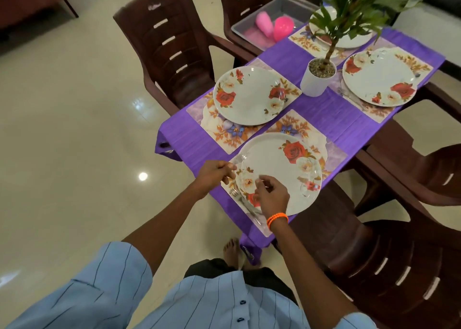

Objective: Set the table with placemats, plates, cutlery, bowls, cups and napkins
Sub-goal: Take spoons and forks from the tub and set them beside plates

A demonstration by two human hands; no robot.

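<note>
near plate (279, 174) is seen on a placemat (334, 154) at lower centre of the bench (324, 109). left hand (215, 175) is held at its left rim, right hand (270, 195) over it; fingers loosely curled, nothing visibly gripped. fork (243, 203) is laid left of the plate. three more plates are set further up.

1. The nearest plate (282, 171) is white with red roses and lies flat on a floral placemat (331, 151) at the bench corner.
2. A fork (245, 207) lies on this placemat, just beside the plate's left rim.
3. Three more rose plates (249, 95) lie on their placemats further away.
4. Another fork (349, 95) lies beside the right plate (379, 76).
</note>
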